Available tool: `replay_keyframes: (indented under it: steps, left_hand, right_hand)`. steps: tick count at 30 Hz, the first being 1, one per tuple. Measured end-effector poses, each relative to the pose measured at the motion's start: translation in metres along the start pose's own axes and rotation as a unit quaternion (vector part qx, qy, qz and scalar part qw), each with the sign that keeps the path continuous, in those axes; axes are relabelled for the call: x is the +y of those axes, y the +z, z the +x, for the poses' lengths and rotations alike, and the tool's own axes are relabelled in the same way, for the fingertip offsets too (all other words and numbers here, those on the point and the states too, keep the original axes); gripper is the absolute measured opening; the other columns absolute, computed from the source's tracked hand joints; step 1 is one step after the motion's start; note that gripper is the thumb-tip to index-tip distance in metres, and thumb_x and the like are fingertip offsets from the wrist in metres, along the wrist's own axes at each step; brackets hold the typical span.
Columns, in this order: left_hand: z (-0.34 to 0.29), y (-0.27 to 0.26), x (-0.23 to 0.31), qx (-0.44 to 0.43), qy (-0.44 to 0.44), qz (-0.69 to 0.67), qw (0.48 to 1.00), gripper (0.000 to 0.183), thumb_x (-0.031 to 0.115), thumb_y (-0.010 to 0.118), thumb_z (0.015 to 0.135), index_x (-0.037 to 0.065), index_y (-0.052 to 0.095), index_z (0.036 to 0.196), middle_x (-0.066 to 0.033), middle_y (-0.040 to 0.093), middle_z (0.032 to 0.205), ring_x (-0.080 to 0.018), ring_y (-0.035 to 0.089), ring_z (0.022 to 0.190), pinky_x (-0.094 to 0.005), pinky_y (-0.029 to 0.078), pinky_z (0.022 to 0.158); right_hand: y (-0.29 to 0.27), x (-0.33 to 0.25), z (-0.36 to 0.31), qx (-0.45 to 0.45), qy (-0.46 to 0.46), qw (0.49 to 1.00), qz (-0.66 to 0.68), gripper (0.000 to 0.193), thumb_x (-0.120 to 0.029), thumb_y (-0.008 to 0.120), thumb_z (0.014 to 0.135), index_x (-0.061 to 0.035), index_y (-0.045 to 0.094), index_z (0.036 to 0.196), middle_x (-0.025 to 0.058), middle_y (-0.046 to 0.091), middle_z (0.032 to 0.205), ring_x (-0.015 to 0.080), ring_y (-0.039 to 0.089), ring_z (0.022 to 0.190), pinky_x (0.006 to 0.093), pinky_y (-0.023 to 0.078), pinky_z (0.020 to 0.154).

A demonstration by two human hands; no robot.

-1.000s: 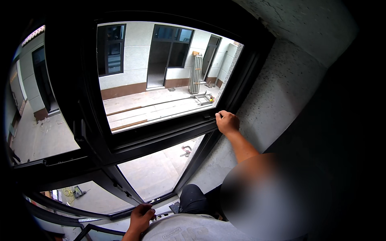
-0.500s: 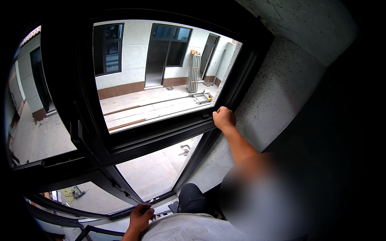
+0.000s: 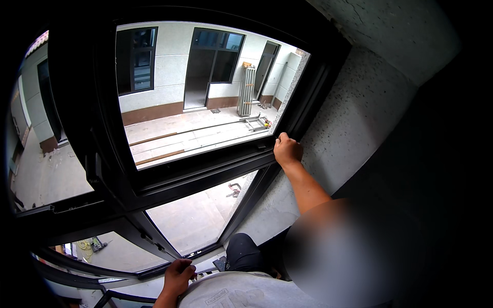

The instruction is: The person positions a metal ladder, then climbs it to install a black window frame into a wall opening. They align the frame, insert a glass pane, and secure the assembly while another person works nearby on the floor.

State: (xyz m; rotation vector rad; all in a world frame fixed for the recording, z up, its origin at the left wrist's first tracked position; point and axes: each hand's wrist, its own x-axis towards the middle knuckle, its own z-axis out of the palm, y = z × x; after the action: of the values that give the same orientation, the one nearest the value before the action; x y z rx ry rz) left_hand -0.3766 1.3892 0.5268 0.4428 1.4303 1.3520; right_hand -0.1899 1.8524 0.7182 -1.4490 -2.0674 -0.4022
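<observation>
A dark window frame (image 3: 205, 179) surrounds a large upper pane and a smaller lower one. My right hand (image 3: 288, 149) is closed at the lower right corner of the upper pane, its fingers against the edge of the frame; their tips are partly hidden. A small black catch (image 3: 262, 147) sits on the rail just left of it. Low in the picture, close to my body, my left hand (image 3: 179, 276) is held with curled fingers. Whatever may be in those fingers is too small to make out. A black window handle (image 3: 94, 169) stands on the upright at the left.
A rough grey concrete wall (image 3: 354, 97) borders the frame on the right. Through the glass, a folded ladder (image 3: 247, 91) leans by a doorway, and long metal bars (image 3: 205, 131) lie on the ground. At lower left outside are a power tool (image 3: 96, 244) and a yellow cord (image 3: 83, 248).
The view has shifted very slightly. My right hand stays at the same corner of the frame, and my left hand keeps nearly the same place and curled shape.
</observation>
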Motion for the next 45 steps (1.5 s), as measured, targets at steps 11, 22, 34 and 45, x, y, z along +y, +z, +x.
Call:
replay_keyframes:
  steps: [11,22,34,45]
  left_hand:
    - [-0.006,0.000,0.008,0.002,0.001,0.029,1.000,0.028,0.008,0.067,0.088,-0.005,0.058,0.110,-0.0110,0.067,0.087,-0.0178,0.068,0.073,-0.0288,0.055,0.065]
    - [-0.003,-0.001,0.005,0.004,0.000,0.018,1.000,0.028,0.009,0.066,0.088,-0.006,0.058,0.111,-0.0113,0.067,0.087,-0.0183,0.068,0.072,-0.0291,0.055,0.065]
    - [-0.104,-0.065,0.089,0.240,0.165,0.018,0.956,0.031,0.009,0.065,0.086,-0.006,0.059,0.114,-0.0120,0.064,0.095,-0.0190,0.063,0.086,-0.0332,0.056,0.079]
    - [-0.229,-0.200,0.043,0.626,0.235,0.032,0.743,0.023,0.025,0.060,0.097,0.003,0.061,0.105,-0.0007,0.064,0.084,-0.0064,0.059,0.068,-0.0211,0.048,0.064]
  right_hand:
    - [-0.001,-0.006,0.004,-0.005,0.032,0.999,0.027,0.013,-0.022,0.059,0.090,-0.0098,0.055,0.091,0.0188,0.070,0.077,0.0418,0.068,0.075,0.0525,0.055,0.070]
    - [-0.009,-0.002,-0.005,0.036,0.029,0.994,0.100,0.013,-0.022,0.062,0.090,-0.0107,0.056,0.089,0.0138,0.069,0.074,0.0376,0.068,0.073,0.0492,0.054,0.066]
    - [0.003,-0.077,-0.217,-0.250,-0.137,0.792,0.539,0.008,-0.007,0.067,0.084,-0.0006,0.064,0.079,0.0073,0.062,0.064,0.0142,0.059,0.058,0.0290,0.046,0.055]
    - [0.020,-0.179,-0.301,-0.714,-0.274,0.561,0.317,0.031,-0.024,0.070,0.086,0.0002,0.067,0.107,0.0155,0.071,0.090,0.0228,0.069,0.086,0.0334,0.053,0.079]
